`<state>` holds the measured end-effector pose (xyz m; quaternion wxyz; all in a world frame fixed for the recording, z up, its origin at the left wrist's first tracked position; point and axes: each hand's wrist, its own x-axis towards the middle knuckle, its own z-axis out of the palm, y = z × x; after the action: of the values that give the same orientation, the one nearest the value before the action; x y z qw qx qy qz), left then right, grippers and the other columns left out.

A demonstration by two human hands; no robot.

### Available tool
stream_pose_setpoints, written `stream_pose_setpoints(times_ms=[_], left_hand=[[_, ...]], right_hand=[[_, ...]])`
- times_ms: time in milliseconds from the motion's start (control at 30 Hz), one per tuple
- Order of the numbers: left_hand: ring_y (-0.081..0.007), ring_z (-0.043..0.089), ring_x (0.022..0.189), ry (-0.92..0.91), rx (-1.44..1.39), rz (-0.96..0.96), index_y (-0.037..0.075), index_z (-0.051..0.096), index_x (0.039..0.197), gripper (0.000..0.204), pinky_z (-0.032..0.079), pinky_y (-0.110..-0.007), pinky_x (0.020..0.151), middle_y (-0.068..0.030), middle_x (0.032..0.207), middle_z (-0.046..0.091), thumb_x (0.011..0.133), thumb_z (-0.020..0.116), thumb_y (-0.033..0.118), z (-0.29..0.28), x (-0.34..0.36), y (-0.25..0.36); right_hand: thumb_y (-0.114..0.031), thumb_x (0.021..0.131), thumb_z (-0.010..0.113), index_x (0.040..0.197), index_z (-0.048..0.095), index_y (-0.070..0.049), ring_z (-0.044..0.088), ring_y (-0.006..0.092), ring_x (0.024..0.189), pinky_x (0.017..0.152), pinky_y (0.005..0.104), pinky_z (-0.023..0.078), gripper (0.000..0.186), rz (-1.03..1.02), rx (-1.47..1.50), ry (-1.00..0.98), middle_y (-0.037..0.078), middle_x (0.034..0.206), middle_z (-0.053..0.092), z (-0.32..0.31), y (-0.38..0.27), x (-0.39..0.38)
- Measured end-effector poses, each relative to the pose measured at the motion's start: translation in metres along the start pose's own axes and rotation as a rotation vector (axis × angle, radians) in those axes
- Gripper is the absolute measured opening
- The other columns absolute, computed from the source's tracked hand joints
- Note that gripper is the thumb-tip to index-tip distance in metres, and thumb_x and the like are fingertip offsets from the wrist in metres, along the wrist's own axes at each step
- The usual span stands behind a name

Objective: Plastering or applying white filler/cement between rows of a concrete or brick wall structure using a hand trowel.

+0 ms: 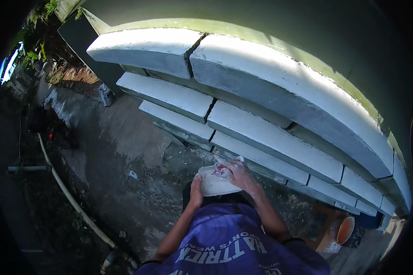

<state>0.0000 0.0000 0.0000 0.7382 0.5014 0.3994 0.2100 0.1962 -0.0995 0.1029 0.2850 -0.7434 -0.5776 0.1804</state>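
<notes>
My left hand (196,190) grips the left edge of a shallow white tray (218,188) in front of my body. White stuff covers much of the tray's inside. Over its far right part, my right hand (242,175) is closed round a small red lump smeared with white (222,171), perhaps a sponge or cloth; its exact kind cannot be made out. White smears coat the right fingers and run along the right forearm.
White-topped, stepped ledges (261,123) with dark joints run along a green wall, ahead and to the right. A pale pipe (73,201) crosses the ground at left. An orange bucket (345,230) lies at lower right; a white scrap (133,174) rests on the stained concrete.
</notes>
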Motion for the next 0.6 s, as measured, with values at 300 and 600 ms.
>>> stream_pose_setpoints(times_ms=[300,600], left_hand=[[-0.0194,0.045,0.117,0.166,0.106,0.035,-0.007,0.045,0.128,0.056,0.030,-0.029,0.103,-0.0136,0.126,0.051,0.098,0.038,0.040,-0.042,-0.036,0.039],[-0.0179,0.049,0.112,0.159,-0.021,0.041,-0.004,0.046,0.127,0.051,0.034,-0.029,0.099,-0.0121,0.121,0.054,0.099,0.038,0.038,-0.107,-0.085,0.043]], right_hand=[[-0.002,0.074,0.053,0.117,0.058,-0.002,0.055,0.0353,0.109,0.097,0.0430,0.038,0.044,-0.082,0.158,-0.006,0.021,0.109,0.062,0.030,-0.060,0.030],[-0.002,0.073,0.052,0.134,0.048,-0.011,0.055,0.0339,0.107,0.098,0.0468,0.036,0.062,-0.134,0.118,-0.159,0.019,0.111,0.062,0.082,-0.114,0.025]])
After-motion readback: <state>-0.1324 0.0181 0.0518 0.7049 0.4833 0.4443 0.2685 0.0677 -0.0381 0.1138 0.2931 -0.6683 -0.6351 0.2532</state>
